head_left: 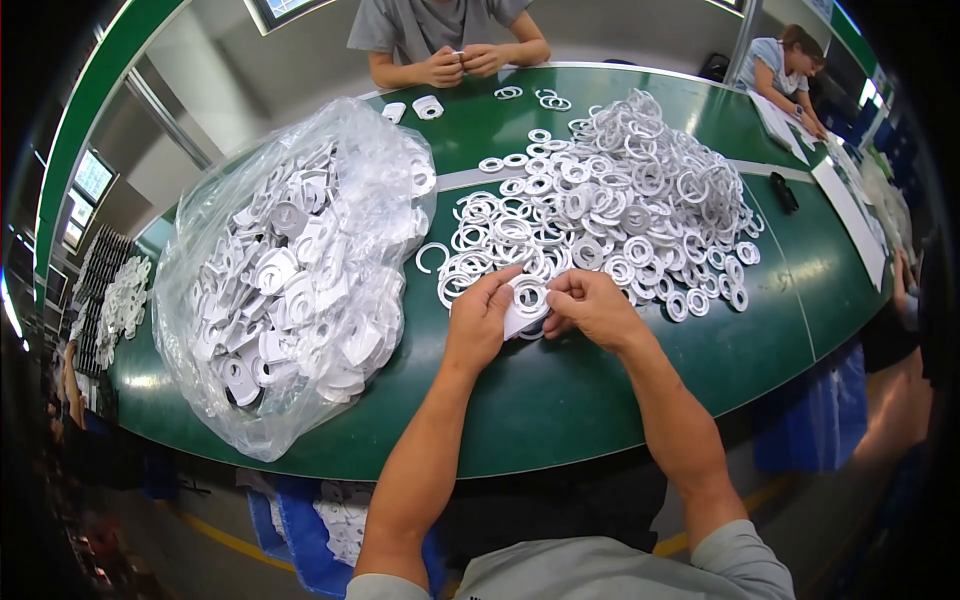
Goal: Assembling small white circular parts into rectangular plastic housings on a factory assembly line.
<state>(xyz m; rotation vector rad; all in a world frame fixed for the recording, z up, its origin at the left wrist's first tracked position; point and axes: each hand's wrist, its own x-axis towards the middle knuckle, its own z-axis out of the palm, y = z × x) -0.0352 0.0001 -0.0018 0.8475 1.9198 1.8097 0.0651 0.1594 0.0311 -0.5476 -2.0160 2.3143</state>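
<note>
Between my two hands, just in front of the ring pile, is a white plastic part [528, 298] with a round ringed opening and a flat lower edge. My left hand [482, 318] grips its left side, thumb on top. At its right edge, my right hand [590, 308] has its fingers pinched against the part; whether a separate ring sits in them is hidden. Right behind my hands spreads a big heap of white plastic rings [620, 200]. To the left lies an open clear plastic bag [395, 290] full of white moulded parts [285, 270].
The green table [540, 420] has a rounded near edge. Across it a person in grey [440, 40] handles a small part; another person [785, 75] leans over at the far right. Blue bins [305, 530] stand below the edge. A black object [784, 192] lies at right.
</note>
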